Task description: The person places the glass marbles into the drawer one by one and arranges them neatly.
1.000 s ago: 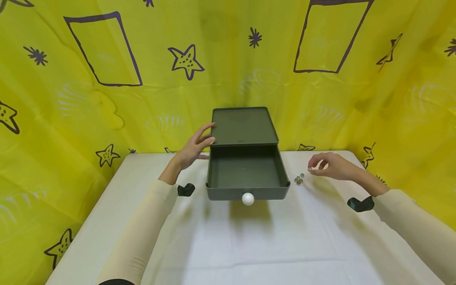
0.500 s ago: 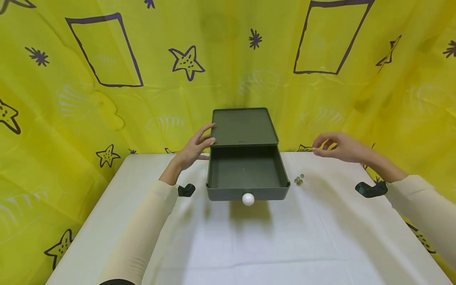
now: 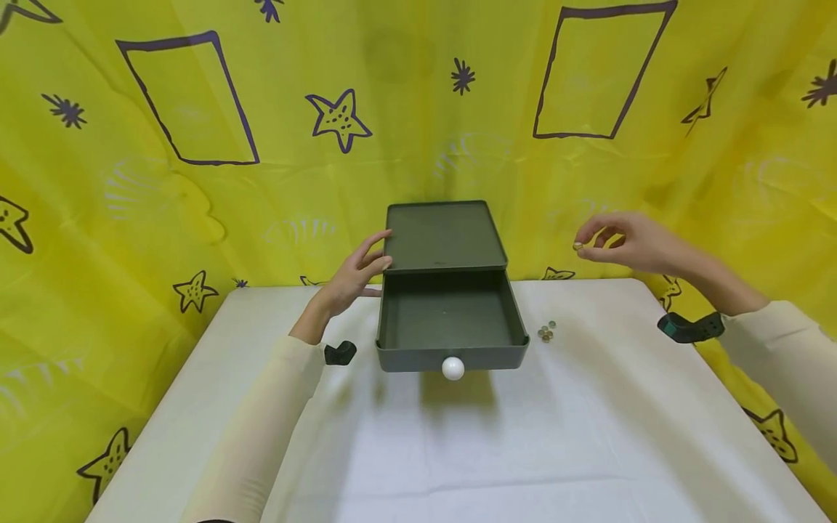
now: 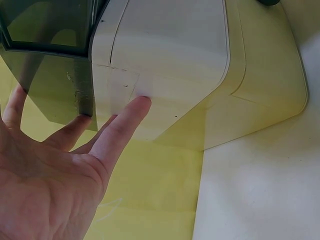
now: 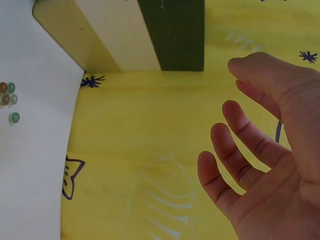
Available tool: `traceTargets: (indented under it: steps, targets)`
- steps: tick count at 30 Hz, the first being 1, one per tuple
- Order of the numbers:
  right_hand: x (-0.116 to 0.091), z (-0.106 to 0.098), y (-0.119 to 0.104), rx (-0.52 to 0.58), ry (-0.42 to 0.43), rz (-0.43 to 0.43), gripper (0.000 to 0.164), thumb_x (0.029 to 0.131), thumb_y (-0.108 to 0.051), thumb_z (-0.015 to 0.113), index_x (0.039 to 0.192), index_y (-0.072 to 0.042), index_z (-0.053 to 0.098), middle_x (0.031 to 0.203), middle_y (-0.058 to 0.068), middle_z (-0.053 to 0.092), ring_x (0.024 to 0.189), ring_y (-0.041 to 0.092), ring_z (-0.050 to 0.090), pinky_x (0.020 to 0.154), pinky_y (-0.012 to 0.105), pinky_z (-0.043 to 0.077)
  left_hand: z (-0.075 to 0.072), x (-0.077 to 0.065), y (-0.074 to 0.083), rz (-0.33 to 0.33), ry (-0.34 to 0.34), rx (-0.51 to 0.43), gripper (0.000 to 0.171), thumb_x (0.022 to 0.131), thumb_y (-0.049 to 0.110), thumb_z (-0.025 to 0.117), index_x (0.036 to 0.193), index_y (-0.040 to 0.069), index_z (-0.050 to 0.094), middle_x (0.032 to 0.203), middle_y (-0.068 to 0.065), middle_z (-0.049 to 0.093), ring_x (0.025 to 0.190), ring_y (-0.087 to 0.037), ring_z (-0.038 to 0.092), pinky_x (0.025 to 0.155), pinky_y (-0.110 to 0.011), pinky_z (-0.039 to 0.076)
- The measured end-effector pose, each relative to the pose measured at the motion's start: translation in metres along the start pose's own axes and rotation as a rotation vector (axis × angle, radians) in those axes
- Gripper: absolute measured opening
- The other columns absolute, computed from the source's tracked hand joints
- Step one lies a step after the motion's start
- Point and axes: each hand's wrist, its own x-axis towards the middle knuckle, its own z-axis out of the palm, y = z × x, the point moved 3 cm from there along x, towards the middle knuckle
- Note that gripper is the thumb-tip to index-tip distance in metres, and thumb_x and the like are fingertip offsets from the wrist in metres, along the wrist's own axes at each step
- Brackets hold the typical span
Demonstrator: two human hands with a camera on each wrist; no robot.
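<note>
A small drawer cabinet (image 3: pixel 445 236) with a dark green top stands at the back of the table. Its top drawer (image 3: pixel 418 359), with a white round knob (image 3: pixel 453 368), is pulled out, its inside bare. My left hand (image 3: pixel 346 280) rests with spread fingers against the cabinet's left side; the left wrist view shows fingertips (image 4: pixel 142 102) on its white and green panels. High at right, my right hand (image 3: pixel 631 240) pinches a small marble (image 3: pixel 577 246) between thumb and fingertips. In the right wrist view the marble is hidden behind the hand (image 5: pixel 280 150).
Several glass marbles (image 3: pixel 540 333) lie on the white-covered table (image 3: pixel 523 450) right of the drawer; green, reddish and clear ones (image 5: pixel 15 117) show in the right wrist view. A yellow patterned curtain (image 3: pixel 418 167) hangs behind and at both sides.
My right hand has risen from near the marbles on the table and moved slightly right, carrying the pinched marble. My left hand stays on the cabinet's side.
</note>
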Motion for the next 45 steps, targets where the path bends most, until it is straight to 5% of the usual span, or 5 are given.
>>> traceTargets:
  steps: [7,23,30,45]
  targets:
    - [0.010,-0.004,-0.018,-0.022,-0.007,-0.029,0.013,0.094,-0.016,0.076,0.107,-0.016,0.073,0.107,-0.001,0.068,0.089,0.014,0.061,0.076,0.021,0.053,0.001,-0.002,0.002,-0.004,0.004,0.005,0.060,0.108,0.028,0.052,0.162,0.036,0.027,0.168,-0.013,0.021,0.147,-0.036,0.036,0.103,-0.068,0.042]
    - [0.046,0.008,-0.077,-0.052,-0.186,-0.130,0.010,0.094,-0.019,0.076,0.103,-0.019,0.072,0.104,-0.005,0.069,0.091,0.017,0.063,0.081,0.029,0.054,0.002,-0.001,0.000,0.002,-0.006,0.000,0.061,0.108,0.027,0.052,0.162,0.036,0.027,0.168,-0.013,0.020,0.148,-0.036,0.034,0.103,-0.069,0.042]
    - [0.065,0.023,-0.105,-0.056,-0.255,-0.188,0.009,0.094,-0.015,0.074,0.102,-0.019,0.071,0.099,-0.005,0.068,0.091,0.017,0.063,0.083,0.037,0.055,0.001,-0.001,0.000,-0.001,-0.001,0.002,0.060,0.108,0.027,0.053,0.162,0.036,0.027,0.167,-0.013,0.022,0.147,-0.035,0.036,0.103,-0.068,0.043]
    - [0.094,0.056,-0.162,-0.037,-0.325,-0.371,0.009,0.093,-0.016,0.075,0.101,-0.020,0.072,0.097,-0.005,0.068,0.087,0.015,0.062,0.078,0.037,0.054,0.000,0.001,-0.001,-0.009,0.016,0.005,0.060,0.108,0.025,0.054,0.161,0.037,0.029,0.167,-0.014,0.023,0.146,-0.036,0.038,0.102,-0.066,0.045]
